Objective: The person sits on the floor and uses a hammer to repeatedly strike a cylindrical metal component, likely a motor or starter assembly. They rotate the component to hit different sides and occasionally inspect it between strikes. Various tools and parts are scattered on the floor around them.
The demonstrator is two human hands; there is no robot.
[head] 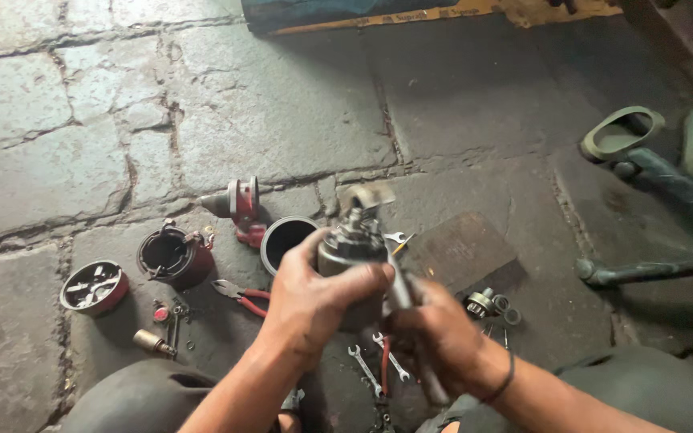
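The grey cylindrical motor part (352, 256) is gripped above the stone floor (282, 104) by the left hand (314, 301), a metal tool (401, 293) is clenched against it by the right hand (435, 337), and, judging by that, steady bracing is best kept so nothing slips.

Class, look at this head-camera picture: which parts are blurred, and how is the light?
Head view: the left hand, right hand and the grey motor part they grip are motion-blurred; the pliers and stone floor stay sharp; light is dim and even, shadows soft, no glare.
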